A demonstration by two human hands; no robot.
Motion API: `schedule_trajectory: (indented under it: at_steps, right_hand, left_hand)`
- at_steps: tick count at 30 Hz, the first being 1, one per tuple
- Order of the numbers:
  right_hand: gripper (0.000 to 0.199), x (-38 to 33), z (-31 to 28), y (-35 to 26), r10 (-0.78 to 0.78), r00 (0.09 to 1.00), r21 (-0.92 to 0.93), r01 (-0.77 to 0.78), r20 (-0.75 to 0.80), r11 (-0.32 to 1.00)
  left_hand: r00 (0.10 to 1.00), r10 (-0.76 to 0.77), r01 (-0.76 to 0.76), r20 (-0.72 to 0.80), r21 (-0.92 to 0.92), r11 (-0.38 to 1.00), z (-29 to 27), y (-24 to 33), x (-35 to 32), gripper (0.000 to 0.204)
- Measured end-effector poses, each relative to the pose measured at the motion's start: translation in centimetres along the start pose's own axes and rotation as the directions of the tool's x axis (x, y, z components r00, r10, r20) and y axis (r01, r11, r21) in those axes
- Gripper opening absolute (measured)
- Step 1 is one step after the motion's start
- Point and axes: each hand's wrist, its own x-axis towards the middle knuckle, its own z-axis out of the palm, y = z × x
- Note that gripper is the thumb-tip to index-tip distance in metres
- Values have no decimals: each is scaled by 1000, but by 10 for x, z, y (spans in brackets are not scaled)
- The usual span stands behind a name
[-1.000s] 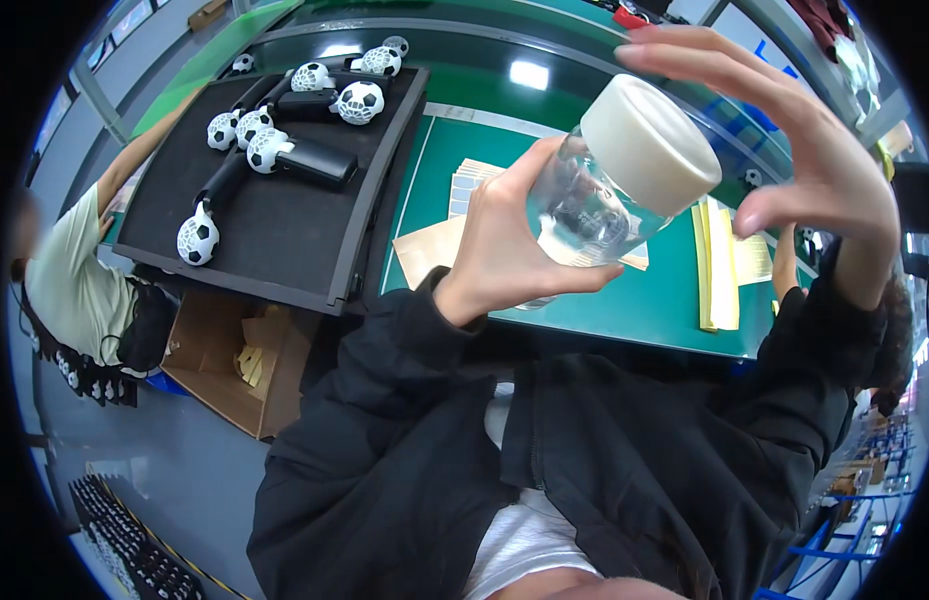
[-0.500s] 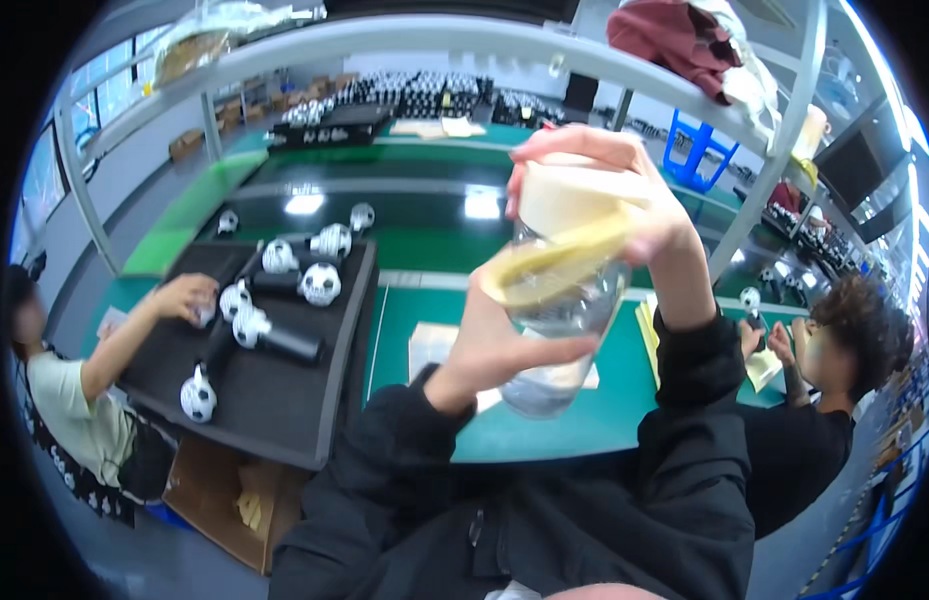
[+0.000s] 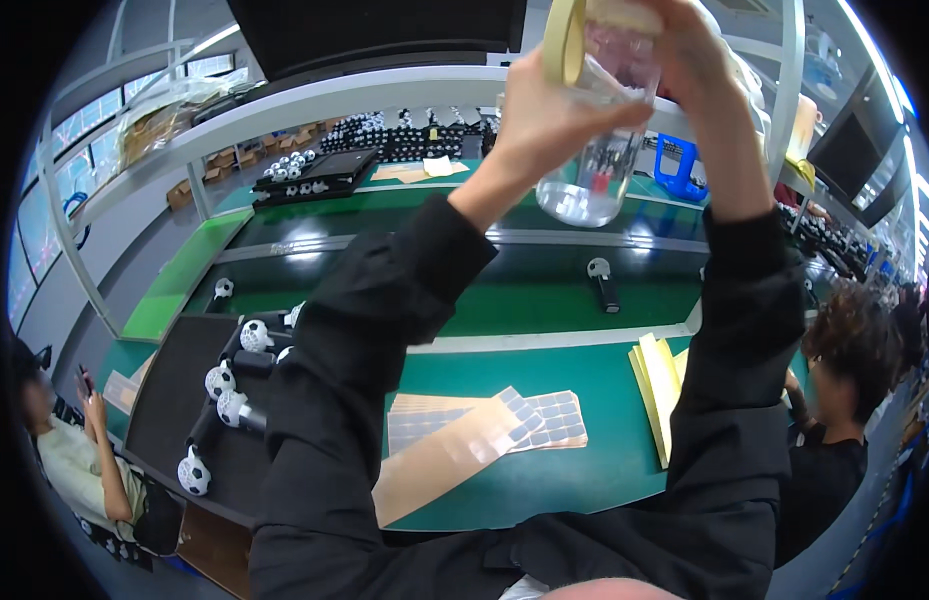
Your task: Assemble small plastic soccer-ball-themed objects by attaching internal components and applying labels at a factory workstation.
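Both my hands are raised high at the top of the head view, around a clear, see-through bottle (image 3: pixel 584 195) tilted slightly. My left hand (image 3: pixel 549 115) grips its side, with the thumb across the clear wall. My right hand (image 3: pixel 699 65) is curled round the upper part, partly cut off by the picture's edge. A pale yellow, band-like piece (image 3: pixel 564 45) stands by the left fingers against the bottle; its exact kind is unclear. Beneath my arms, sheets of grey square stickers (image 3: pixel 556 420) lie on the green table, a tan backing sheet (image 3: pixel 424 485) overlapping them.
Yellow sheets (image 3: pixel 656 390) lie near my right sleeve. On the left, a black tray (image 3: pixel 174 390) carries several football-topped black handheld items. Another such item (image 3: pixel 604 285) lies on the dark green belt. A white frame bar (image 3: pixel 384 90) crosses overhead. People sit on both sides.
My hands have lifted the bottle up and away from the table, uncovering the sticker sheets. The view has tilted upward. The person on the left has drawn back from the tray.
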Motion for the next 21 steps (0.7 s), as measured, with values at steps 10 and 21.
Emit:
schedule_trajectory:
  at_steps: [10, 21]
  right_hand:
    - [48, 67, -11, -33, -346, 936, -203, 352, 64, 914]
    - [70, 79, -73, 129, -372, 902, -544, 203, -220, 814]
  left_hand:
    - [984, -137, 77, 111, 427, 901, 19, -54, 135, 63]
    - [955, -24, 137, -294, 369, 919, 36, -193, 172, 75]
